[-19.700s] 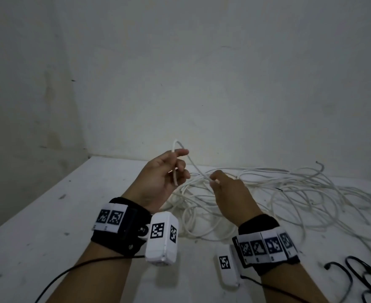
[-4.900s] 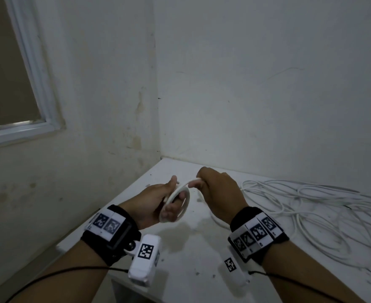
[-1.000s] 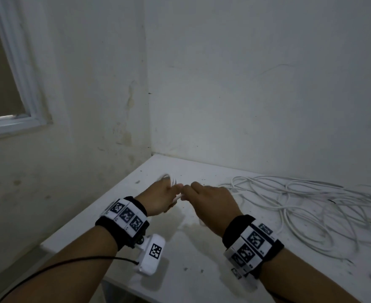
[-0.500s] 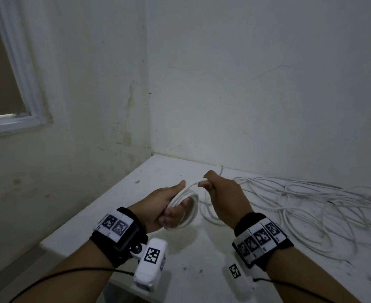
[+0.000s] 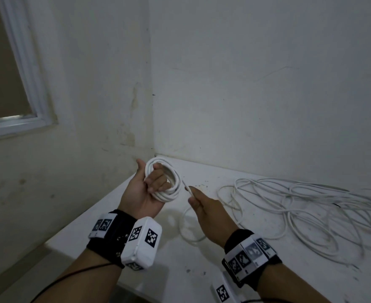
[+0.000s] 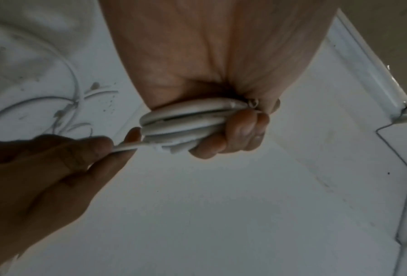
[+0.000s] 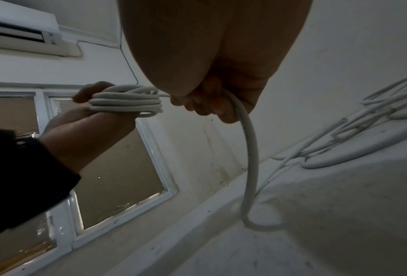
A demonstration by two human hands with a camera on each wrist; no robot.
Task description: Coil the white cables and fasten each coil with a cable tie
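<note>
My left hand (image 5: 146, 189) is raised palm-up near the table's far left corner and grips a coil of white cable (image 5: 169, 182) of several turns, fingers curled through its middle. The left wrist view shows the coil (image 6: 186, 121) pressed against the palm. My right hand (image 5: 202, 204), just right of the coil, pinches the free strand of the same cable (image 5: 187, 189). From that hand the strand (image 7: 249, 149) drops in a loop onto the white table (image 5: 202, 270). A loose tangle of white cables (image 5: 300, 204) lies on the table to the right.
The table fills a corner, with white walls behind and to the left. A window (image 5: 5, 84) is in the left wall, and an air conditioner (image 7: 20, 33) hangs above it. The table's front left edge (image 5: 81, 226) is close to my left wrist.
My left hand has risen and turned palm-up with the coil, which has grown over the earlier frames. My right hand has dropped away from the coil and drawn out a short strand.
</note>
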